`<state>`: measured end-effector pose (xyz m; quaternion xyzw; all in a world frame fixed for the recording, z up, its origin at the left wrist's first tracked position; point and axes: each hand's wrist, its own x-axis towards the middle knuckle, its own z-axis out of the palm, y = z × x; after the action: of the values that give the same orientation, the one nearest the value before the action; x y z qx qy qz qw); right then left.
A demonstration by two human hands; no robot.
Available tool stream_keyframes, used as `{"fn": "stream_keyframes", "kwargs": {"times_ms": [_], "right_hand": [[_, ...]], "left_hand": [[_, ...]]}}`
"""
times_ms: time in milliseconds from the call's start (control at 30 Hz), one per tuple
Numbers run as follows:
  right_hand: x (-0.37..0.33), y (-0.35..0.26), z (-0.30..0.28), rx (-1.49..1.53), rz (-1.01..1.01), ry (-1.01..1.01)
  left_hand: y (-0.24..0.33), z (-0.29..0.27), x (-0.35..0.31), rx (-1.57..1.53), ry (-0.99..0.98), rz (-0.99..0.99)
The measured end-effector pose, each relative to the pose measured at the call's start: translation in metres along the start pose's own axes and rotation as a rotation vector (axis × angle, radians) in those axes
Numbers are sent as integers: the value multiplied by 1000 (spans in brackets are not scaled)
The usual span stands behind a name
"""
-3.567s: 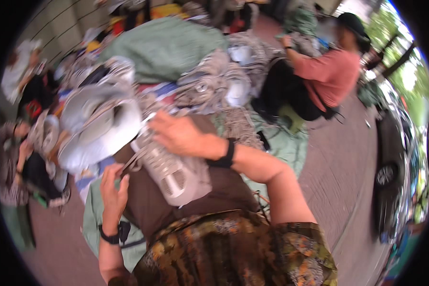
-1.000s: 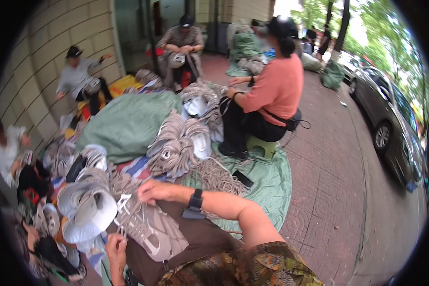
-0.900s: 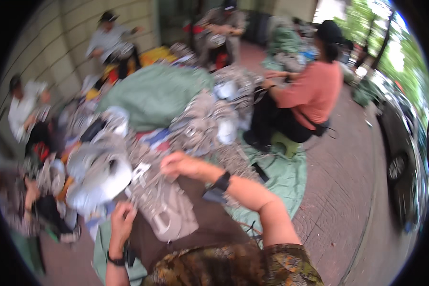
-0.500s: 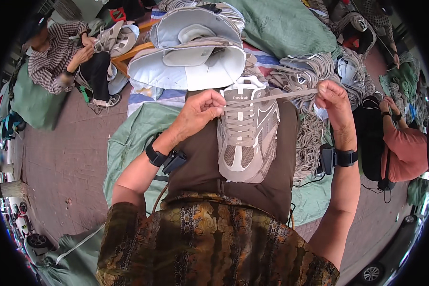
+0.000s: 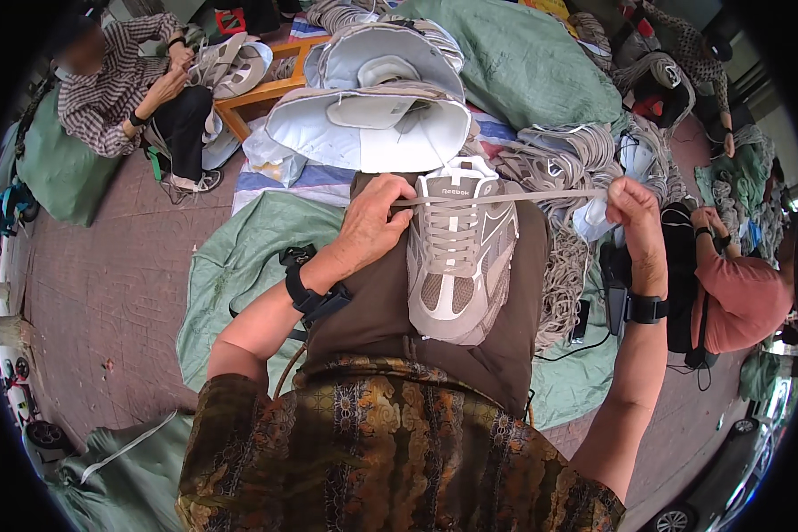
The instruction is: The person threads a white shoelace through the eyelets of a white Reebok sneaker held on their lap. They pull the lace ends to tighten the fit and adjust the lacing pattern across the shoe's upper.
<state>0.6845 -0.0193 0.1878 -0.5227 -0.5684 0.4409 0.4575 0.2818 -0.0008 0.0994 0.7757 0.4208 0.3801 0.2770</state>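
A beige and grey sneaker (image 5: 459,266) lies on my lap, toe toward me, with flat laces crossing its front. Its sole is hidden. A flat beige shoelace (image 5: 541,196) runs taut and nearly level across the tongue, from one hand to the other. My left hand (image 5: 377,222) pinches the lace just left of the sneaker's collar. Well out to the right, my right hand (image 5: 637,217) is closed on the lace's other stretch, clear of the shoe.
Pale-lined shoe uppers (image 5: 372,124) are stacked beyond my knees. Bundled laces (image 5: 563,293) hang at the right of my lap. A green sheet (image 5: 239,266) lies below me, green sacks (image 5: 523,62) stand behind. People work at left (image 5: 120,89) and right (image 5: 740,284).
My left hand has drawn leftward from the top eyelets, and my right hand has shifted slightly right and down. The lace, slanted before, now runs nearly level. The view has shifted a little.
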Motion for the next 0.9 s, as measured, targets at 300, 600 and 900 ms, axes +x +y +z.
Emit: {"fn": "stream_keyframes", "kwargs": {"times_ms": [300, 600, 900], "right_hand": [[-14, 18, 18, -384, 169, -39], [-19, 4, 64, -851, -290, 33], [-5, -29, 169, -834, -537, -204]], "left_hand": [[-6, -11, 10, -40, -76, 6], [-28, -37, -8, 532, -17, 296], [-52, -60, -17, 698, 19, 272]]}}
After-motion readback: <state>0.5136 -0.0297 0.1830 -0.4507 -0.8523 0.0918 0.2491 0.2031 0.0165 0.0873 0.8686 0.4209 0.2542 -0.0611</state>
